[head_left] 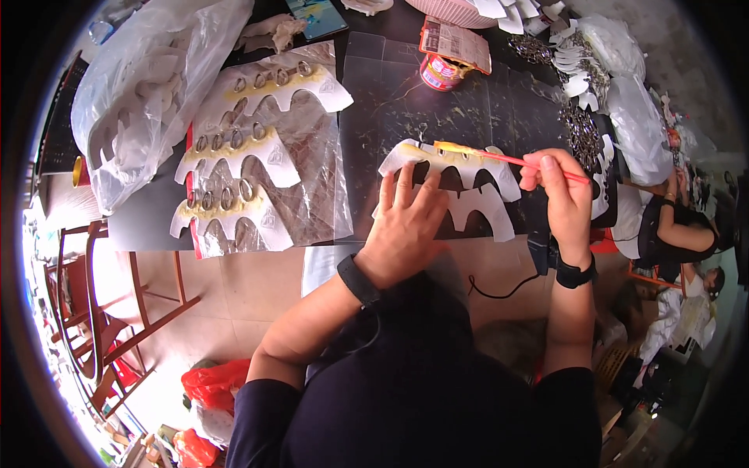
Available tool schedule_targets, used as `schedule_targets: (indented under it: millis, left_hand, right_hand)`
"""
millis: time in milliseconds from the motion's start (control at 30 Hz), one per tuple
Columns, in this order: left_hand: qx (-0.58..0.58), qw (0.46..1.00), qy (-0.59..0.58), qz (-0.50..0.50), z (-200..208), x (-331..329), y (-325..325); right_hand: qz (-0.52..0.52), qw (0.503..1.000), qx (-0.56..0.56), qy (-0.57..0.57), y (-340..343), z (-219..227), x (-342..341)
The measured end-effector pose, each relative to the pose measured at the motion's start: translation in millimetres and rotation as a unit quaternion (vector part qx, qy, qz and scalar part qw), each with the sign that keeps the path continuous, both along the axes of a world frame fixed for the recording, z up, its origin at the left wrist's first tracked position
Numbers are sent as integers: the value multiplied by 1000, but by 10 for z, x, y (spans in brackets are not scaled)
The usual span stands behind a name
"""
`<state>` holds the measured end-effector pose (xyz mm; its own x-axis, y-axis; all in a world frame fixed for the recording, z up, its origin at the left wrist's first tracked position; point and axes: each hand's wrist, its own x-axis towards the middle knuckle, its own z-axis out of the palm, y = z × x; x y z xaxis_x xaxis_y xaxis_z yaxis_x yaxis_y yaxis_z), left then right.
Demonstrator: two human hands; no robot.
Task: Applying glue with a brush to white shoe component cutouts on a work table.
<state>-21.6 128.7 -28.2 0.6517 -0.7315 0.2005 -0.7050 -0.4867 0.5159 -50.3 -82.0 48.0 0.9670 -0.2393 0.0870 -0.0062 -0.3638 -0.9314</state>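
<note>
A person sits at a dark worktop (468, 101) and looks down at their 2 hands. The left hand (406, 222) lies flat with fingers spread, pressing on a white scalloped card (476, 187) near the worktop's front edge, toward its right side. The right hand (563, 199) is closed in a pinch around a thin red brush stick (507, 158), whose tip rests on a yellow strip of what looks like glue along the card's top edge. A second white card lies partly under the first. At the worktop's left side, 3 finished cards (234, 148) lie in a column on a clear plastic sheet, each with a yellow strip and a row of metal rings set in it, so the work appears well started, with the present card not yet carrying rings. A red tin (441, 72) stands near the back edge, a heap of metal rings (581, 132) sits at the right edge, and a large plastic bag (148, 86) of white pieces fills the back left corner. Below are pale floor tiles, wooden chairs (101, 312) and red bags; another person sits at the far right.
</note>
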Motion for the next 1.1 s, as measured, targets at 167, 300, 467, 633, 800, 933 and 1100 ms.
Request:
schedule_targets:
  millis: [167, 300, 467, 633, 800, 933, 1100]
  left_hand:
    - [1, 1000, 0, -7, -6, -2, -5]
    - [11, 1000, -1, -10, -4, -11, 3]
    - [13, 1000, -3, -12, -8, -8, 4]
    - [19, 1000, -7, -12, 3, -1, 7]
    - [22, 1000, -4, -13, 9, 0, 11]
    - [24, 1000, -6, -14, 13, -4, 6]
    - [16, 1000, -5, -13, 13, 2, 10]
  right_hand:
    - [35, 999, -10, 14, -20, -44, -12]
    - [8, 1000, 11, -6, 17, -14, -10]
    - [22, 1000, -15, 5, 62, -66, 38]
    - [44, 999, -22, 1, 22, -47, 27]
    - [22, 1000, -19, 3, 55, -35, 61]
    - [24, 999, -20, 13, 26, -15, 49]
    - [11, 999, -45, 29, 12, 13, 55]
